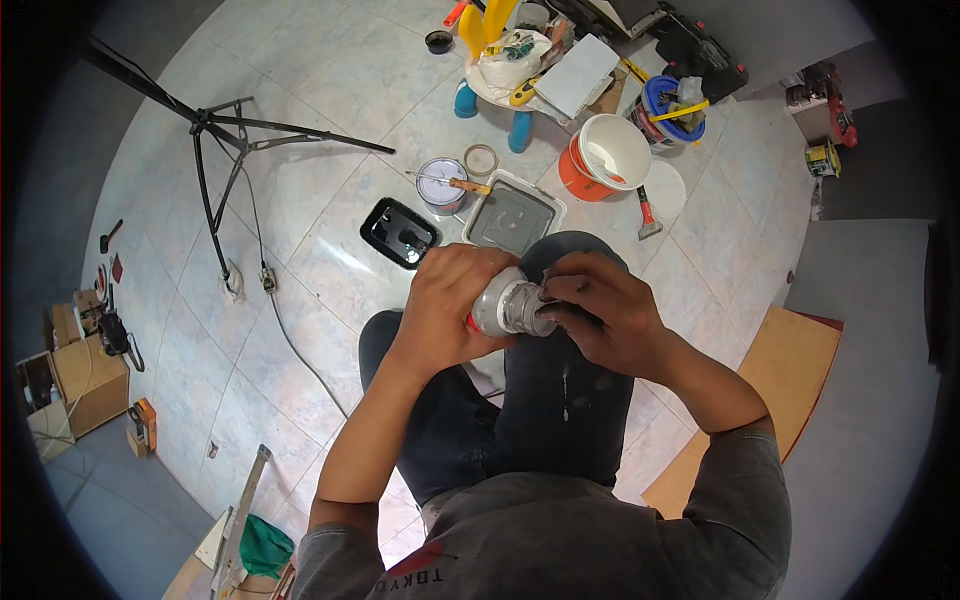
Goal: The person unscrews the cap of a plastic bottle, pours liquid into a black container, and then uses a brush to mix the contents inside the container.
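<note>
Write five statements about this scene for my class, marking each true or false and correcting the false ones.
1. The left hand holds a clear bottle. True.
2. The right hand rests on the floor. False: the right hand is at the bottle's neck end.
3. A tool with an orange handle lies across the round tin. True.
4. The black tray is right of the grey tray. False: the black tray is on the left.
5. The bucket with a white inside is orange outside. True.

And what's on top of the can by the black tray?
A slim tool lies across the pale top of the can. The strip right under the tool is covered.
</note>
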The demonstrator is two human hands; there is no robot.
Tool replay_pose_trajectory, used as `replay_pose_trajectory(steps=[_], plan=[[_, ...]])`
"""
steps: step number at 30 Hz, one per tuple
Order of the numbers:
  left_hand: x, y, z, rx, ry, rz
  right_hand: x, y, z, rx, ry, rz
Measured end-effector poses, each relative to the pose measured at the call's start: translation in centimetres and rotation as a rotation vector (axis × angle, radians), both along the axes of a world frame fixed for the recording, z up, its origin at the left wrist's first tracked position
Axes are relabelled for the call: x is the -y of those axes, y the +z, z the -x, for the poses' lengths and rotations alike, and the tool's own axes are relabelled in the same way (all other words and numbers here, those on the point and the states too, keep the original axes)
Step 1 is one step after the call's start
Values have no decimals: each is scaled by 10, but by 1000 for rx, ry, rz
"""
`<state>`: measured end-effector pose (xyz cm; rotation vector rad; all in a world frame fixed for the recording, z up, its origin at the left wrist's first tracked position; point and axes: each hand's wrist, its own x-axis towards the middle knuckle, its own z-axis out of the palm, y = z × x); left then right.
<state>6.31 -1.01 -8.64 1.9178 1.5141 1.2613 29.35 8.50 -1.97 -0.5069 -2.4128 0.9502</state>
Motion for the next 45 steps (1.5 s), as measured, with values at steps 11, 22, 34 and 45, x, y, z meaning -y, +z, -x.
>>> replay_pose_trajectory(steps=[11, 22, 34, 45], plan=[[-1, -5, 1, 25, 7, 19, -5, -7, 7, -49, 6, 5], [-3, -1, 2, 62, 2, 42, -5, -11, 8, -86, -43, 47], [-3, -2, 3, 40, -9, 39, -12, -7, 9, -67, -18, 163], [-3, -1, 4, 42, -12, 38, -13, -5, 10, -30, -5, 146]])
